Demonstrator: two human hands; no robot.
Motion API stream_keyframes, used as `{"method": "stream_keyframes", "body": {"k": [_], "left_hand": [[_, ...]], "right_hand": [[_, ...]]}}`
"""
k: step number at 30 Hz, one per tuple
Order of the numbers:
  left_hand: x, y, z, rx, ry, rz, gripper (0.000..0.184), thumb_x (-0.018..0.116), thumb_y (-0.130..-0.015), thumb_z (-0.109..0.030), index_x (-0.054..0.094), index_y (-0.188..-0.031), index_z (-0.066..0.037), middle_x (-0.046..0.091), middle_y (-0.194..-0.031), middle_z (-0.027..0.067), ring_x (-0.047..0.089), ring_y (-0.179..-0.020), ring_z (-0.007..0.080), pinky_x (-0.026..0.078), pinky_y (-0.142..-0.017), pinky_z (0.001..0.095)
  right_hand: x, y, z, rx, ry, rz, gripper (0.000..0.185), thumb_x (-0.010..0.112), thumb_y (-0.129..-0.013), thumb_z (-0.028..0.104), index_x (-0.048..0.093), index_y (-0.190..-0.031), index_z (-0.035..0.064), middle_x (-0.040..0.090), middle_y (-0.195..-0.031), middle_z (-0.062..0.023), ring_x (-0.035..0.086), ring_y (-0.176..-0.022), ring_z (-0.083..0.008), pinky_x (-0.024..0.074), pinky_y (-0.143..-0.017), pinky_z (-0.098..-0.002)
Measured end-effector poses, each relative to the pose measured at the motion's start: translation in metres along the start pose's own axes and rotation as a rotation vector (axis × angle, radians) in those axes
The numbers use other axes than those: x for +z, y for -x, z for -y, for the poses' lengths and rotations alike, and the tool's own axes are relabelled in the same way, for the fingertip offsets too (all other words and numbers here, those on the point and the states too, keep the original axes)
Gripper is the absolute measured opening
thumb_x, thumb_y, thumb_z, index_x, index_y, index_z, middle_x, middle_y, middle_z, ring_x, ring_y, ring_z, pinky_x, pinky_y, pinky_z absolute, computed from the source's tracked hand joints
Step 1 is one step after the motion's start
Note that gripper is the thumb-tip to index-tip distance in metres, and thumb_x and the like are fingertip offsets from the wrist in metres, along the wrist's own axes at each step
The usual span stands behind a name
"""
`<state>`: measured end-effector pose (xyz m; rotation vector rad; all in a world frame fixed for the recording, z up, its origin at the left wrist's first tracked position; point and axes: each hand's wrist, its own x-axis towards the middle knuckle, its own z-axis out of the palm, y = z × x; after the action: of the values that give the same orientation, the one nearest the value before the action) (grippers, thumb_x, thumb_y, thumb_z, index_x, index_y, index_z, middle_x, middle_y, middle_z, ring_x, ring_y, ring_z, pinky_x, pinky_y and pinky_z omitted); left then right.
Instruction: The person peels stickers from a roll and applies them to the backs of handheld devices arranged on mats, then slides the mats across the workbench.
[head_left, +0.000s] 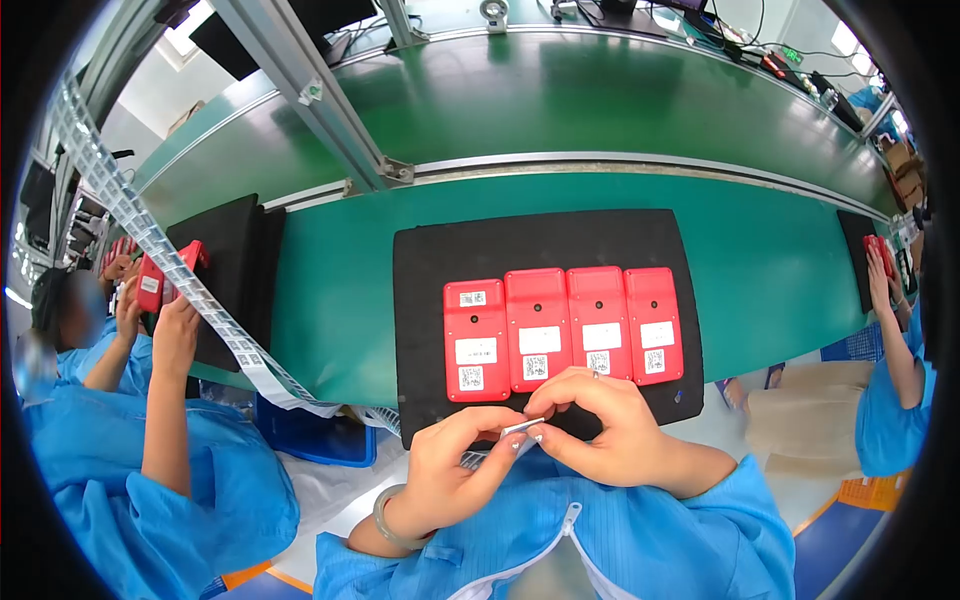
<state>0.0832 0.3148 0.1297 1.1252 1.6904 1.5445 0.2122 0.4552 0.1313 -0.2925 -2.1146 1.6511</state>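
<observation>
My left hand [448,468], with a bangle on its wrist, is closed in a pinch at the front edge of a black foam mat [450,250]. Facing it, my right hand [610,428] pinches too. Between both sets of fingertips is a small white piece of a label strip [522,426], its face tilted so the print cannot be read. Part of the strip shows under my left hand. Several red handheld devices [538,318] lie side by side, backs up, on the mat. Each bears white labels with a square code; the leftmost has an extra label at its top.
A long label strip [165,245] slants down from the upper left past a metal post [310,95]. On the left, a co-worker's hands [178,325] hold a red device [150,285]. Another co-worker's hand [880,280] is at the right edge. A blue bin [320,435] stands below.
</observation>
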Motion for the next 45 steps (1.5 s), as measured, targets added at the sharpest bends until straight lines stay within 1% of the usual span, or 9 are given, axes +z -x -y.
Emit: {"method": "stream_keyframes", "body": {"k": [2,8,15,17,21,27,39,43,45], "left_hand": [[-0.001,-0.001,0.008,0.077,-0.128,-0.017,0.014,0.069,-0.08,-0.001,0.064,-0.093,0.002,0.068,-0.08,0.0102,0.068,-0.071,0.0162,0.054,-0.063,0.0258],[-0.007,-0.014,0.013,0.054,-0.15,0.091,0.007,0.062,-0.083,0.006,0.06,-0.09,0.006,0.066,-0.081,0.0092,0.063,-0.071,0.0096,0.051,-0.062,0.0216],[-0.012,-0.034,0.02,0.005,-0.195,0.119,0.004,0.068,-0.078,0.002,0.065,-0.08,0.001,0.066,-0.075,0.01,0.063,-0.064,0.0162,0.049,-0.06,0.0241],[-0.011,-0.044,0.024,0.133,-0.234,0.172,0.007,0.071,-0.075,-0.002,0.067,-0.081,-0.001,0.069,-0.081,0.0092,0.064,-0.076,0.022,0.051,-0.068,0.0289],[-0.008,-0.042,0.034,0.195,-0.378,0.233,0.013,0.074,-0.073,-0.008,0.069,-0.085,-0.005,0.071,-0.091,0.0038,0.061,-0.095,0.0219,0.05,-0.078,0.0319],[-0.009,-0.045,0.037,0.234,-0.417,0.255,0.017,0.075,-0.074,-0.013,0.067,-0.085,-0.004,0.07,-0.089,0.0051,0.063,-0.091,0.0219,0.049,-0.073,0.032],[-0.01,-0.045,0.035,0.203,-0.408,0.27,0.016,0.074,-0.072,-0.008,0.068,-0.088,-0.005,0.07,-0.091,0.0035,0.062,-0.092,0.0222,0.05,-0.077,0.0323],[-0.009,-0.045,0.034,0.21,-0.413,0.259,0.017,0.073,-0.072,-0.008,0.069,-0.088,-0.005,0.07,-0.091,0.0036,0.062,-0.092,0.0222,0.05,-0.077,0.0323],[-0.008,-0.046,0.033,0.224,-0.401,0.237,0.016,0.073,-0.072,-0.007,0.069,-0.087,-0.005,0.07,-0.09,0.0043,0.063,-0.09,0.0225,0.05,-0.076,0.0324]], "right_hand": [[-0.006,-0.005,0.004,-0.014,0.053,-0.008,0.02,0.071,-0.078,0.005,0.064,-0.097,0.0039,0.063,-0.093,-0.0069,0.061,-0.083,-0.0189,0.0494,-0.071,-0.0307],[-0.017,-0.022,0.008,-0.079,0.29,0.062,0.019,0.073,-0.075,0.008,0.066,-0.092,0.0075,0.061,-0.097,-0.0041,0.06,-0.088,-0.0205,0.0441,-0.08,-0.0338],[-0.044,-0.063,0.009,0.018,0.172,0.044,0.009,0.067,-0.076,0.001,0.063,-0.084,0.0034,0.06,-0.094,-0.0093,0.061,-0.09,-0.0227,0.0476,-0.082,-0.0359],[-0.058,-0.083,-0.011,0.091,0.248,0.014,0.006,0.066,-0.078,0.004,0.065,-0.083,0.0007,0.062,-0.096,-0.0109,0.062,-0.091,-0.0246,0.0482,-0.081,-0.0345],[-0.068,-0.106,-0.04,0.348,0.273,0.155,0.004,0.065,-0.079,0.002,0.067,-0.081,-0.001,0.064,-0.101,-0.0116,0.061,-0.092,-0.0237,0.0475,-0.082,-0.0334],[-0.06,-0.11,-0.048,0.353,0.333,0.178,0.005,0.064,-0.08,0.001,0.067,-0.083,-0.0014,0.064,-0.098,-0.0127,0.061,-0.092,-0.0237,0.0473,-0.082,-0.0338],[-0.059,-0.114,-0.043,0.401,0.399,0.181,0.005,0.063,-0.082,0.002,0.067,-0.084,-0.0012,0.065,-0.097,-0.0115,0.061,-0.091,-0.0234,0.0477,-0.08,-0.0336],[-0.054,-0.108,-0.046,0.343,0.416,0.151,0.004,0.064,-0.081,0.002,0.063,-0.08,-0.001,0.065,-0.094,-0.0127,0.061,-0.088,-0.0249,0.0478,-0.078,-0.0342],[-0.049,-0.102,-0.048,0.061,0.668,0.108,0.01,0.063,-0.081,0.007,0.058,-0.083,-0.0022,0.06,-0.084,-0.0155,0.059,-0.08,-0.0324,0.0479,-0.072,-0.0403]]}}
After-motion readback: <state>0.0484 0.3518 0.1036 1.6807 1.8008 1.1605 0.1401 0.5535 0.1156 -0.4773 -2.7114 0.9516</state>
